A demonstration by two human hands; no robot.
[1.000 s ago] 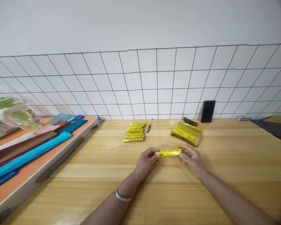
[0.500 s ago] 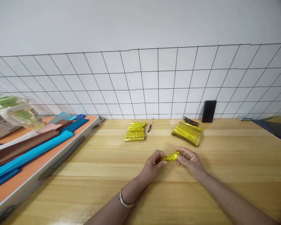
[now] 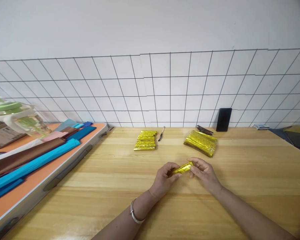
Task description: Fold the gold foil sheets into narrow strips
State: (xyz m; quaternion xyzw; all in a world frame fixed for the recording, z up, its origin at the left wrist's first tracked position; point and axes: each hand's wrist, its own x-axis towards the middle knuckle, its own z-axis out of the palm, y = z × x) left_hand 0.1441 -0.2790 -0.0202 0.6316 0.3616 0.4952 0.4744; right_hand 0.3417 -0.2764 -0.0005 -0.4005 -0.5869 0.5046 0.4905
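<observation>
Between my two hands is a narrow folded strip of shiny gold foil (image 3: 183,168), slanting up to the right. My left hand (image 3: 165,178) pinches its lower left end between thumb and fingers. The other end is gripped by my right hand (image 3: 204,171), thumb on the near side. Beyond my left hand, several similar folded gold foil strips (image 3: 145,141) lie in a column on the wooden table (image 3: 110,186). Farther back on the right rests a stack of flat gold foil sheets (image 3: 201,142).
A pen (image 3: 161,134) lies right of the folded strips. Behind the foil stack are a dark, comb-like object (image 3: 204,130) and a black phone (image 3: 223,119) leaning on the wall. At left, an orange-topped surface (image 3: 52,168) carries rolled coloured paper (image 3: 37,165) and a clear bottle (image 3: 22,116).
The foil strip between my hands looks smoother and slightly narrower. Both hands keep their hold, and the view has shifted a little.
</observation>
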